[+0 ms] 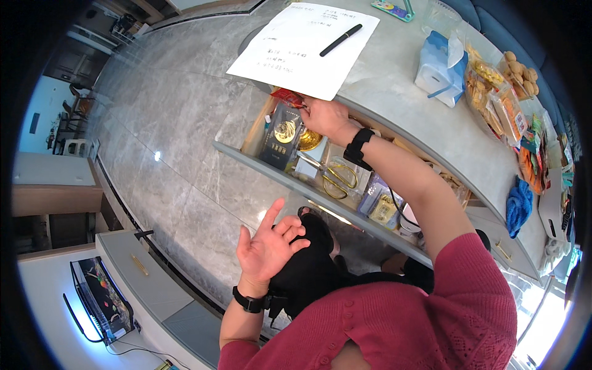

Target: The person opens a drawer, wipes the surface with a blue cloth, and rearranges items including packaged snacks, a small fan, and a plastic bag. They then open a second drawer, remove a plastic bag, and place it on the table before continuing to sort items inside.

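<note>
My right hand [323, 118] reaches into the left end of a pulled-out drawer [277, 173], its fingers closed on the edge of a small red packet [287, 97]. Below that hand lie a dark box with a gold emblem [281, 136] and a round gold-coloured object [310, 139], partly covered by the hand. Gold-handled scissors [340, 179] rest nearer the drawer's front. My left hand [268, 247] is raised before my body, palm up with fingers apart, holding nothing. Further along the drawer are plastic-wrapped packs [381, 208] and a dark cable; my right forearm hides part of the contents.
On the grey tabletop [384, 88] lie a handwritten paper sheet [300, 51], overhanging the drawer's corner, and a black pen [341, 40]. A blue tissue pack [441, 69], bagged snacks [495, 97] and a blue cloth [519, 206] stand right. A lit aquarium [104, 296] is lower left.
</note>
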Available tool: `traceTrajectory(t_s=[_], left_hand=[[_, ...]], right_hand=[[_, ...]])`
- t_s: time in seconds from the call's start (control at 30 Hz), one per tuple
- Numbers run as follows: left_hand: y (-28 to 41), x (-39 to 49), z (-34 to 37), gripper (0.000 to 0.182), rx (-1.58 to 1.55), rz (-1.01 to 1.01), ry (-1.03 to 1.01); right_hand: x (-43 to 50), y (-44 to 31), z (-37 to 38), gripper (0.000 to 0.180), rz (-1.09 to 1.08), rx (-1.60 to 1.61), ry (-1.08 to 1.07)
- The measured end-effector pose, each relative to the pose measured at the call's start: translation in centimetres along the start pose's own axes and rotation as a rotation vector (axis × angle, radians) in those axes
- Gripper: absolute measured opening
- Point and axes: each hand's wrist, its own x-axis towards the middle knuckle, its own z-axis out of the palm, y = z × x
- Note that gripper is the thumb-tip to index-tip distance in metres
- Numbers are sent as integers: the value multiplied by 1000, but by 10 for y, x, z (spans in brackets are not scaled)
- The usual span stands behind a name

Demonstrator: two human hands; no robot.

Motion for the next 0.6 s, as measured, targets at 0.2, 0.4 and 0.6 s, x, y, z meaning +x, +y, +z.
traceTrajectory(t_s=[0.2,0.4,0.6], left_hand=[[0,-1,-1,84,12,-6,28],[1,-2,-3,83,10,-12,24],[0,1,-1,82,17,-21,26]], right_hand=[[4,10,1,17,-62,212,-57],[-40,14,-24,13,-241,248,75],[-75,24,-27,16,-168,29,-465]])
